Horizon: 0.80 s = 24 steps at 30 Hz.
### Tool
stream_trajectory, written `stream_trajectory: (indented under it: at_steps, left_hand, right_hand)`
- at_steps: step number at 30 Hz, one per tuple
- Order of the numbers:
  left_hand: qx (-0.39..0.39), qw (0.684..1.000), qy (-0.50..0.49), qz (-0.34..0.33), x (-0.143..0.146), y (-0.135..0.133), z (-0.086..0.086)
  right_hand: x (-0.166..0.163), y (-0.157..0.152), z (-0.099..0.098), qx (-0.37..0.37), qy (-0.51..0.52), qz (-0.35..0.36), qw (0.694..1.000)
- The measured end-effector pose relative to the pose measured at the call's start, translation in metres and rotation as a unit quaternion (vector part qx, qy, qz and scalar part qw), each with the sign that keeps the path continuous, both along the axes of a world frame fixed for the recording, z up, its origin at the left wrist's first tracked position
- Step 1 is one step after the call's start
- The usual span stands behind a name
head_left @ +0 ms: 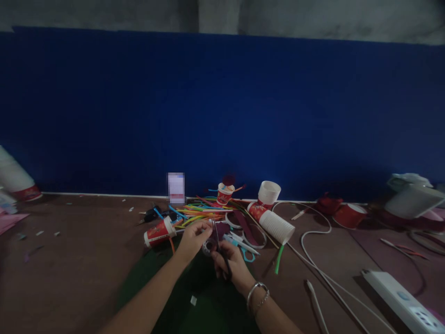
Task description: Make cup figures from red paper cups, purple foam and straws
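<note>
My right hand (232,265) is closed round the dark handles of a pair of scissors (217,236), whose blades point up and away from me. Just left of the blades, my left hand (194,239) has thumb and fingers pinched together; what they hold is too small to make out. A small roll of clear tape (209,247) shows between the two hands, below the left fingertips. Behind them lie dark red paper (222,229) and a heap of coloured pipe cleaners (201,211). A red paper cup (160,233) lies on its side left of my left hand.
An upright red cup (225,195) with coloured stems stands by the blue wall. Stacked paper cups (276,226) lie to the right, near light-blue scissors (248,253). White cables (314,264) run towards a power strip (403,299). A phone (176,189) leans at the back.
</note>
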<state>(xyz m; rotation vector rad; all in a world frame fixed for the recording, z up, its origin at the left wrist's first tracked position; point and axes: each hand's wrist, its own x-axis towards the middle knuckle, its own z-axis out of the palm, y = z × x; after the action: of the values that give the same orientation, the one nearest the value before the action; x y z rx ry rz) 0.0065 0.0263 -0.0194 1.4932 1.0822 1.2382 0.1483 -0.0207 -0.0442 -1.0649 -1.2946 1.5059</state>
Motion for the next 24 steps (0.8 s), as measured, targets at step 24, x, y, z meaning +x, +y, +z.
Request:
stream_trajectory:
  at_steps: [24]
  left_hand:
    - [-0.147,0.917,0.284,-0.239,-0.019,-0.012,0.012]
  right_hand:
    - [0.015,0.012,0.001,0.046,0.069,-0.323,0.943]
